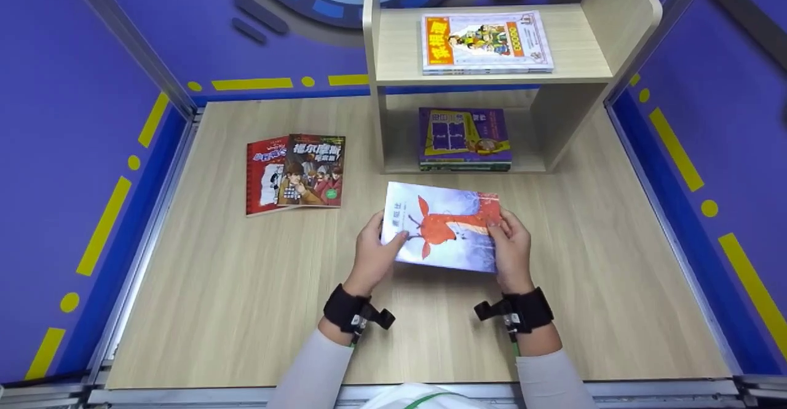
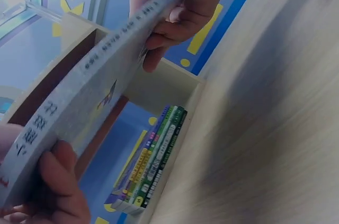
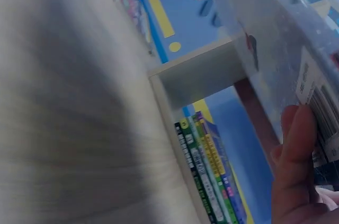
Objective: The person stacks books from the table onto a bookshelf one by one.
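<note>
A thin picture book (image 1: pixel 452 227) with an orange deer on its pale blue cover is held up in front of the shelf. My left hand (image 1: pixel 376 252) grips its left edge, thumb on the cover and fingers curled underneath. At the opposite edge my right hand (image 1: pixel 511 249) pinches it the same way. The book's spine (image 2: pixel 95 60) shows in the left wrist view, with fingers (image 2: pixel 63 181) under the back cover. In the right wrist view a barcode label (image 3: pixel 320 97) is visible on the back, beside my right fingers (image 3: pixel 299 144).
A wooden shelf (image 1: pixel 492 80) stands at the back. A stack of comic books (image 1: pixel 486 43) lies on its upper board, and purple-topped books (image 1: pixel 464 138) lie on the lower one. Left on the table (image 1: pixel 246 310), a red book (image 1: pixel 261 181) lies partly under a dark-covered book (image 1: pixel 313 172).
</note>
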The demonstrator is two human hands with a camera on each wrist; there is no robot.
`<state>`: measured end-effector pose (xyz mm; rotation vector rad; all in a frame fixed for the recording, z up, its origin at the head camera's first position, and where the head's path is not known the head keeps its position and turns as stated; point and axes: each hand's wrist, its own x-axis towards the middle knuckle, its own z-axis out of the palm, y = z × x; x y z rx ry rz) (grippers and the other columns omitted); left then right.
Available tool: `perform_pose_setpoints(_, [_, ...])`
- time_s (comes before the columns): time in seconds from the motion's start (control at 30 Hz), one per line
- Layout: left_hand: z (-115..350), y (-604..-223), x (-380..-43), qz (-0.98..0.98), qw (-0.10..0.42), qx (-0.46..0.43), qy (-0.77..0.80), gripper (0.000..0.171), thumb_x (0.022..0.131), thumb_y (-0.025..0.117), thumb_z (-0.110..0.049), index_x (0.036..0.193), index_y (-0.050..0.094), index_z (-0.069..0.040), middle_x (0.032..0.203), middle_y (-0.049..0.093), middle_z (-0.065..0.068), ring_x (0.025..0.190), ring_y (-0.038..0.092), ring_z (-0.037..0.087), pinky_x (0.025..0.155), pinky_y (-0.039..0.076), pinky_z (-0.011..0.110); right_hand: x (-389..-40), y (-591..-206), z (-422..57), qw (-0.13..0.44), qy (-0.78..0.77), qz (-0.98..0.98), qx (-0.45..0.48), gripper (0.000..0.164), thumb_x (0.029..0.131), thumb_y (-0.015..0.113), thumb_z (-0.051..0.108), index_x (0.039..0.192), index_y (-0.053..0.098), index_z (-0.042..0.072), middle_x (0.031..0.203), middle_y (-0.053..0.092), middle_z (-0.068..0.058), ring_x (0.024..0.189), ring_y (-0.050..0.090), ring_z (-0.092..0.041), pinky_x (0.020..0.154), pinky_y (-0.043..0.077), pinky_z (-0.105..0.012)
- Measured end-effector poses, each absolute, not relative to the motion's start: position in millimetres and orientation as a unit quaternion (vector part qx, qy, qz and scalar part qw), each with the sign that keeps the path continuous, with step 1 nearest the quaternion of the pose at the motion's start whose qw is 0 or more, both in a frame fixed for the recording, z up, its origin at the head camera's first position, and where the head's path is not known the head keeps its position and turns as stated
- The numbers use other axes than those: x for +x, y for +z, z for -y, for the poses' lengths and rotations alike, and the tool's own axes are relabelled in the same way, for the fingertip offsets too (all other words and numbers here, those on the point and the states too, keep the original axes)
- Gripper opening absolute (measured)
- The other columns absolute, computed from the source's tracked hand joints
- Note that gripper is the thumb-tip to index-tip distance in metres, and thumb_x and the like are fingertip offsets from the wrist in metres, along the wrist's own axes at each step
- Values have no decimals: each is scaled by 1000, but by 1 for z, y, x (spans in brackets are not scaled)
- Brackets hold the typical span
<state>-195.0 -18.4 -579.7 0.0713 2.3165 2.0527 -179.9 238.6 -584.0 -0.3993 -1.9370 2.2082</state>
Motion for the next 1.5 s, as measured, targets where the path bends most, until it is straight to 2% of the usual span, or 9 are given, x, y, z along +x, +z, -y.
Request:
perform_pose_setpoints(0.17, [27,-565,-192,-738,58,76,668,83,88,85,-10,158,43,0,140,67,19,118,71,28,96,61,32,-170,-568,-246,63,796,597,-75,55,111,50,6,163,35,-2,166,43,-23,133,60,-12,104,56,-22])
perform_pose_setpoints(0.4, [37,-539,-186,-722,116,149,665,115,76,98,-19,167,29,-15,150,61,8,123,67,23,99,60,33,-155,-538,-254,39,843,535,42,74,107,47,-5,169,9,-1,175,18,-24,148,45,-18,117,47,-25])
perform_pose_setpoints(0.63, [38,-520,-194,-790,75,182,581,114,76,98,-21,167,28,-25,140,68,-1,118,69,16,97,61,36,-159,-519,-272,-19,728,684,42,113,89,75,-14,172,2,9,175,22,-18,138,50,-9,107,52,-17])
perform_pose_setpoints(0.83, [36,-501,-208,-837,31,223,498,112,75,96,-25,166,31,-24,132,74,2,112,72,16,95,60,38,-170,-505,-288,-31,652,755,67,114,91,82,-1,173,4,13,173,29,-16,136,53,-14,102,54,-17])
perform_pose_setpoints(1.1, [33,-478,-230,-854,-9,280,439,107,79,95,-37,164,33,-16,149,62,2,129,65,18,106,57,37,-184,-484,-305,-3,613,784,98,107,90,82,-2,172,16,14,168,37,-18,137,52,-15,102,54,-16])
perform_pose_setpoints(1.2, [29,-466,-238,-865,-37,304,397,109,81,93,-40,164,29,-12,156,53,7,138,58,22,114,52,41,-188,-473,-309,17,608,787,99,107,90,82,-3,172,15,13,172,31,-19,139,49,-19,102,53,-14])
perform_pose_setpoints(1.3, [23,-451,-247,-873,-35,312,374,113,85,89,-44,167,21,-8,169,38,14,158,36,34,128,36,48,-195,-458,-314,36,604,789,105,108,89,82,-4,172,14,14,178,16,-17,145,43,-28,104,50,-11])
perform_pose_setpoints(1.4, [18,-437,-256,-879,-17,309,363,119,88,85,-48,169,10,-4,177,18,20,167,8,38,134,17,51,-204,-444,-320,49,603,788,112,109,89,82,-4,172,15,16,181,1,-12,159,27,-35,109,44,-10])
perform_pose_setpoints(1.5, [13,-424,-268,-890,-12,304,338,124,89,82,-53,170,3,-2,177,7,25,167,0,39,135,11,50,-216,-431,-327,63,593,793,125,109,88,83,-4,172,17,18,181,-4,-10,167,6,-34,122,32,-13])
